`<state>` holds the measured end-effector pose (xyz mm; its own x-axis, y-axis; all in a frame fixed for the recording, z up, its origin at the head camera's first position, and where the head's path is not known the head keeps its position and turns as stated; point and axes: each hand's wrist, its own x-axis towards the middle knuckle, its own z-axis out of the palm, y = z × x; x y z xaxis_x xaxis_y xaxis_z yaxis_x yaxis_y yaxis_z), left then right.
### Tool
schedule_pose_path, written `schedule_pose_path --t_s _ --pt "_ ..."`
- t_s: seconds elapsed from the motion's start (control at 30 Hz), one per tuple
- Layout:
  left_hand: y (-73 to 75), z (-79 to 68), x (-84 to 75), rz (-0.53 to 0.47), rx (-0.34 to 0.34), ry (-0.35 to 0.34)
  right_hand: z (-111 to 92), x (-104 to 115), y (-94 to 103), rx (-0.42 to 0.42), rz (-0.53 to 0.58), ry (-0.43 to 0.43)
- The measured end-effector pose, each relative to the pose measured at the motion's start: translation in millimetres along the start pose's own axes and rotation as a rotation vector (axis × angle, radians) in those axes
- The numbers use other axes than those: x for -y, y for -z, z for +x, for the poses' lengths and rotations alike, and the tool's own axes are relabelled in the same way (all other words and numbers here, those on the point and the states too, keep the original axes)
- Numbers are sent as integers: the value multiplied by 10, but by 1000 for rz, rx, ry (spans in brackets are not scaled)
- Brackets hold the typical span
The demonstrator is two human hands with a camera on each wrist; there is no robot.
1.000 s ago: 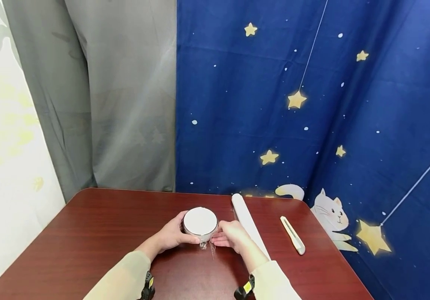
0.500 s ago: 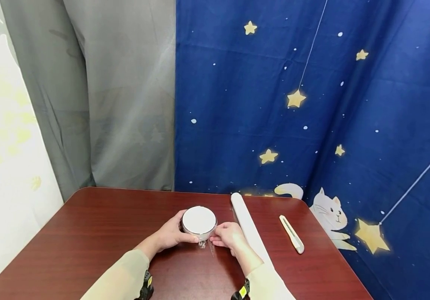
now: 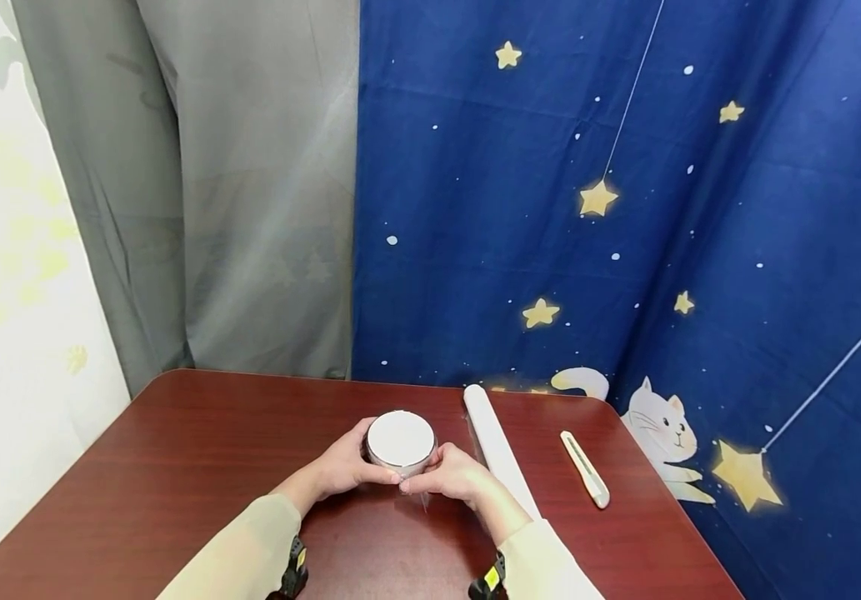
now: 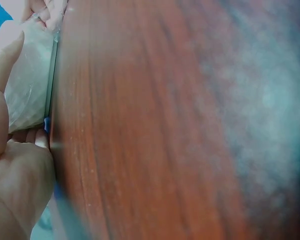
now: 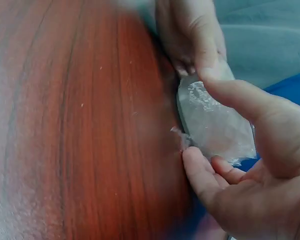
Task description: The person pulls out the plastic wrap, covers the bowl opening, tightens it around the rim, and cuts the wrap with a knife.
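Note:
A round, white-topped container (image 3: pixel 400 437) wrapped in clear plastic film (image 5: pixel 225 122) is between both hands over the table. My left hand (image 3: pixel 347 462) grips its left side, thumb along the near wall. From the right, my right hand (image 3: pixel 456 477) holds the wrapped wall, its thumb reaching across the near side to the left thumb's tip. The right wrist view shows that thumb lying along the film and the other fingers curled at the lower edge. A small loose tail of film (image 5: pixel 182 138) sticks out by those fingertips. The container's far side is hidden.
A long white roll (image 3: pixel 498 442) lies slantwise on the red-brown table (image 3: pixel 250 442), close to the right forearm. Farther right lies a white utility knife (image 3: pixel 586 471). Grey and starry blue curtains (image 3: pixel 468 208) hang behind the table's back edge.
The right thumb has moved from the container's right side onto its near wall, beside the left thumb. The left hand keeps its grip and the container stays in about the same place.

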<state>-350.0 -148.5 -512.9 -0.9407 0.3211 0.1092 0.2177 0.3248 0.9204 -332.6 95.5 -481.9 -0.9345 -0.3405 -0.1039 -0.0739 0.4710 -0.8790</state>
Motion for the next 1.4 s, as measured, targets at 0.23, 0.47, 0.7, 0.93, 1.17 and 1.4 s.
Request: schedule_pose_path --t_s 0.23,0.47,0.7,0.93,1.17,1.4 --pt "-5 20 -13 -21 10 5 286 -325 -52 -166 -280 7" --pt "-11 22 -41 -23 -10 15 55 -28 -67 -184 -65 -39" --pt "-4 32 -23 -10 -8 4 101 -20 -38 -145 163 -112" --pt "-20 52 -17 -10 11 -12 118 -39 30 -153 434 -220" --pt "-5 46 -37 8 -8 -2 58 11 -51 -166 252 -102" --pt "-13 4 -20 5 6 -8 36 -31 -136 -248 184 -86"
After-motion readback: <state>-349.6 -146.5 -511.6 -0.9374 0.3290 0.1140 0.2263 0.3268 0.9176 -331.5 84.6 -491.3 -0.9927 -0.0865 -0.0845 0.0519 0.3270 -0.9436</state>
